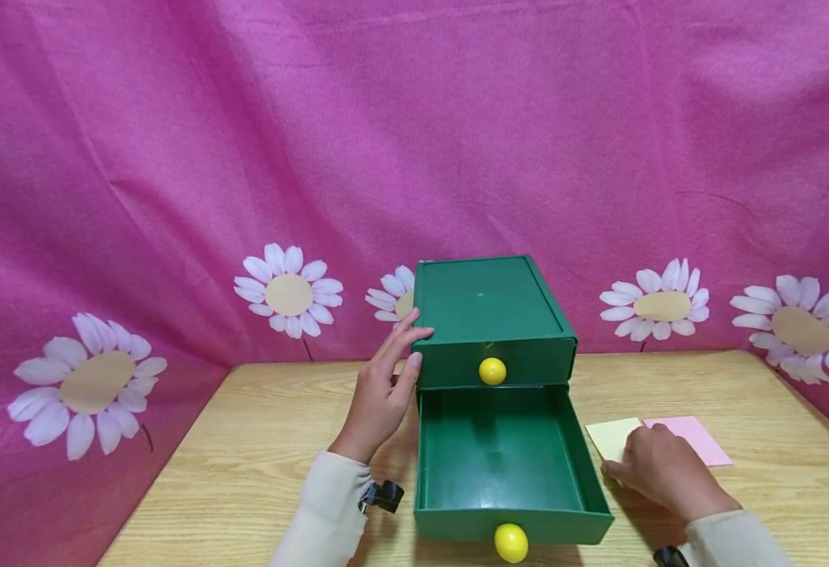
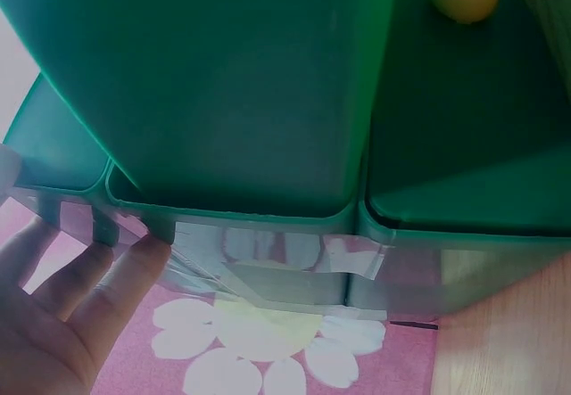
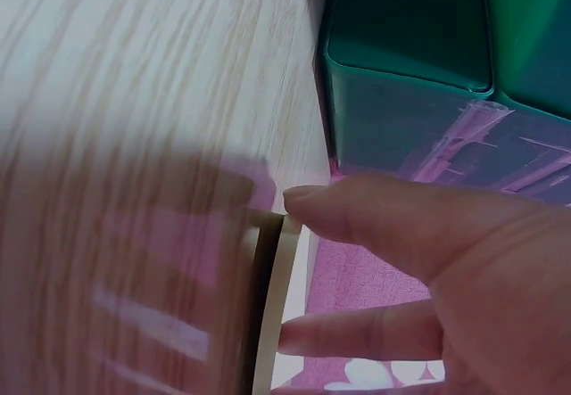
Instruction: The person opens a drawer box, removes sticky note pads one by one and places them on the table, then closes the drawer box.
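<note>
A green two-drawer cabinet (image 1: 485, 299) stands on the table, its upper drawer closed. The lower drawer (image 1: 495, 457) is pulled out and its green floor shows bare. My left hand (image 1: 379, 402) rests against the cabinet's left side, thumb and fingers extended; the left wrist view shows its fingertips (image 2: 147, 250) touching the edge. To the right of the drawer, my right hand (image 1: 665, 468) holds a pale yellow sticky note pad (image 1: 611, 437). In the right wrist view, thumb and fingers are on the pad's edge (image 3: 278, 297). A pink sticky note pad (image 1: 701, 441) lies beside it, partly covered by that hand.
Both drawers have round yellow knobs, the upper knob (image 1: 493, 371) and the lower knob (image 1: 511, 543), which sticks out toward me. A pink cloth (image 1: 457, 142) with white daisies hangs behind and around the wooden table (image 1: 244, 457).
</note>
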Action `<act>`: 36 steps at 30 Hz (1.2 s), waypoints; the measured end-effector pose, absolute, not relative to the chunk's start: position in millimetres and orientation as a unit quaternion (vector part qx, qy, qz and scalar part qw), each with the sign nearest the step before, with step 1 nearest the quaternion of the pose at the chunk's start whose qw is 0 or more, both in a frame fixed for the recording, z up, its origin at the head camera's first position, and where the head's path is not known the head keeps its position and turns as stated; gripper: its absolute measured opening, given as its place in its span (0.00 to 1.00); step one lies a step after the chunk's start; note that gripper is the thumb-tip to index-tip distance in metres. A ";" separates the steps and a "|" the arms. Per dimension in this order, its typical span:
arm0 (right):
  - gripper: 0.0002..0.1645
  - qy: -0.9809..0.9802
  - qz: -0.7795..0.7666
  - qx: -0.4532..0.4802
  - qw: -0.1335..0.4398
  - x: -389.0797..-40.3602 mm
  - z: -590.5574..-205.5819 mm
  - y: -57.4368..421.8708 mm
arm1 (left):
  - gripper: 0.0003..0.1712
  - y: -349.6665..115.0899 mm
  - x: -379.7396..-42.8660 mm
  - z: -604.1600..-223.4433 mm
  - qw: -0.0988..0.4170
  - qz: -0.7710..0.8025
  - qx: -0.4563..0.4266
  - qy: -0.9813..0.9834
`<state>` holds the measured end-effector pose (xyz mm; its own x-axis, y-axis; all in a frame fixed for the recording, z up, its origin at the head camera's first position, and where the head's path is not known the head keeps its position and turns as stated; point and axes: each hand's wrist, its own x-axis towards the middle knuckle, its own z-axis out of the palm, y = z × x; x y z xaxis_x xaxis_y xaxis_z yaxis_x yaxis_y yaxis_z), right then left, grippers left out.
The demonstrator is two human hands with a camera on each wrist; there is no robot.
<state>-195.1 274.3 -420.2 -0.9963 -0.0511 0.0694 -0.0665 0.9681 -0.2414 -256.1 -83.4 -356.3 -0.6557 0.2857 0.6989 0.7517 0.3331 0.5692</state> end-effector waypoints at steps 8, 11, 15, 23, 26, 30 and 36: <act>0.24 -0.991 0.116 0.041 0.053 -192.6 -422.1 274.5 | 0.21 -83.2 -255.0 -355.9 0.252 -0.470 -0.335 -0.776; 0.24 -0.991 0.115 0.041 0.056 -192.0 -422.2 274.7 | 0.21 -83.0 -255.7 -356.5 0.251 -0.472 -0.336 -0.775; 0.23 -0.989 0.118 0.050 0.070 -193.2 -423.6 274.6 | 0.21 -83.4 -255.8 -356.6 0.253 -0.473 -0.335 -0.775; 0.21 -0.988 0.119 0.059 0.083 -194.2 -425.2 274.3 | 0.20 -79.9 -247.1 -348.6 0.259 -0.477 -0.323 -0.775; 0.22 -0.987 0.119 0.064 0.090 -194.0 -426.0 274.5 | 0.20 -78.3 -236.5 -338.3 0.257 -0.479 -0.322 -0.775; 0.22 -0.987 0.114 0.067 0.092 -195.2 -427.1 275.7 | 0.19 -77.1 -228.7 -330.5 0.260 -0.477 -0.325 -0.774; 0.23 -0.989 0.123 0.051 0.067 -198.9 -428.4 279.2 | 0.18 -76.1 -228.0 -329.2 0.266 -0.478 -0.327 -0.770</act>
